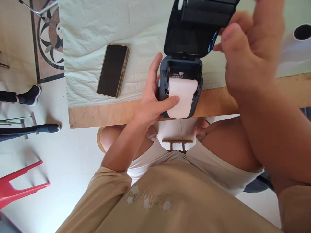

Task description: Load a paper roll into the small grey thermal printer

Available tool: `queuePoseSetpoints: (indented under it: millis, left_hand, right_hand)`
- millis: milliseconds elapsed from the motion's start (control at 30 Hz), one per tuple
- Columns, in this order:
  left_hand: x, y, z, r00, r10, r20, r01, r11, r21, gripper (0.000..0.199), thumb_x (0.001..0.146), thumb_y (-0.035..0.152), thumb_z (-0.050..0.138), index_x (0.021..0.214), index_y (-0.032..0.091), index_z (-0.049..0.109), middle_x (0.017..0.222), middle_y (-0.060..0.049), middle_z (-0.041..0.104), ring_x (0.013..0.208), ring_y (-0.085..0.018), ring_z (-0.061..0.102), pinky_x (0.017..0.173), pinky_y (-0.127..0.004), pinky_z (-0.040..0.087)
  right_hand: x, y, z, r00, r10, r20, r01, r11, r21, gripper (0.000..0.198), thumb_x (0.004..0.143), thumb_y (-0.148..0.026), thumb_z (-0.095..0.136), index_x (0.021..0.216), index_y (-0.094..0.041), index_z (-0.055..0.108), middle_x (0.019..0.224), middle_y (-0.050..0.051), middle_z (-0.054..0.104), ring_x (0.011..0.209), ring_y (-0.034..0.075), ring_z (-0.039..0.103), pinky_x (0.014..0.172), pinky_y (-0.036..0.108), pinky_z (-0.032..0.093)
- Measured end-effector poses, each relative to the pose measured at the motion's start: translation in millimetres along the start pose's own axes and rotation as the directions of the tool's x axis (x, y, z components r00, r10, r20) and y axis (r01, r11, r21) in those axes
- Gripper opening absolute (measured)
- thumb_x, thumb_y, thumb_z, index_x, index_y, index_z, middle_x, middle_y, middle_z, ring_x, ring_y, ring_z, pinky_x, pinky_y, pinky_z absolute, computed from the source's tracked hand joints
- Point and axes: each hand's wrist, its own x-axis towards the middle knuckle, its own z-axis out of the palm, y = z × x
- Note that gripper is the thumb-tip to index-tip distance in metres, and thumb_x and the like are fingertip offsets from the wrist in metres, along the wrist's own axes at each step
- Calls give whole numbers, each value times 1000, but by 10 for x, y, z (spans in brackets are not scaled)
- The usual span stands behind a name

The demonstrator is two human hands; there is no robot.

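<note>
A small dark blue portable printer (pixel 163 72) is held over the table's front edge, its black lid (pixel 184 38) swung up and away from me. White paper (pixel 182 89) from a roll lies in its bay and hangs out over the front. My left hand (pixel 152 100) wraps round the left side of the printer, with the thumb pressed on the paper. My right hand (pixel 252 55) is at the right edge of the raised lid, fingertips partly hidden behind it and the thumb bent near that edge.
To the left a phone (pixel 113 70) lies dark on the pale green cloth (pixel 85 32). A white cylinder with a dark round opening (pixel 295 45) stands at the right. The table's wooden edge (pixel 102 114) runs before me. A red stool (pixel 21 184) and another person's feet (pixel 30 95) are on the floor.
</note>
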Motion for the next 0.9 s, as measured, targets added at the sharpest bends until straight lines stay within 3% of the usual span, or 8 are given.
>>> queuePoseSetpoints:
  millis: [67,167,233,333,500,600,800,900]
  left_hand:
    - [-2,-5,2,1000,4,-11,-4,1000,6,136,66,67,104,179,43,32,157,-6,72,141,-35,74,113,-45,63]
    - [-33,20,25,999,9,-35,-10,1000,-20,131,63,67,105,175,44,41,160,-5,70,146,-36,71,117,-47,63]
    - [-59,46,36,999,25,-35,-27,998,-62,124,67,64,104,174,44,43,159,-4,71,143,-34,72,116,-46,64]
    - [-74,67,22,999,40,13,-38,991,-132,119,69,61,105,171,47,46,158,-1,72,142,-33,74,115,-45,66]
    - [-73,98,-8,1000,-19,9,20,991,-134,126,64,57,109,170,46,42,173,-2,63,162,-39,64,132,-52,61]
    - [-103,121,2,999,-44,23,47,989,-142,128,67,63,107,173,48,36,179,-4,58,165,-42,61,129,-55,64]
    - [-109,46,-16,998,-56,26,58,995,-79,149,56,79,107,179,49,29,186,-4,53,165,-47,60,128,-56,66]
    - [-81,7,-13,992,-120,-26,120,993,-14,139,65,84,100,180,52,29,184,-2,55,164,-48,60,121,-57,68]
  right_hand:
    - [-10,15,54,998,-45,41,47,997,-63,65,94,-92,74,132,-39,78,143,-1,73,128,28,77,100,45,74]
    - [-142,55,101,974,-158,161,178,977,-120,17,110,-44,70,125,-35,73,134,2,74,122,21,76,98,39,73]
    - [-236,85,104,949,-227,218,255,960,-112,29,104,-20,67,128,-37,70,135,1,73,128,19,74,99,36,70]
    - [-312,96,82,947,-244,208,270,956,-111,44,98,-8,63,129,-39,70,137,1,72,136,21,72,101,38,69]
    - [-330,77,46,955,-139,261,160,985,-60,38,107,-22,61,135,-43,75,154,1,69,151,25,66,119,47,70]
    - [-319,130,73,933,-206,295,245,964,-100,46,103,-40,77,149,-42,70,160,5,66,152,29,65,119,49,70]
    - [-266,243,113,923,-331,197,367,911,-190,49,102,-40,81,149,-42,70,145,5,75,132,25,77,98,40,76]
    - [-249,231,74,882,-381,276,448,861,-242,68,95,-52,90,157,-40,66,155,9,72,141,30,75,106,48,75]
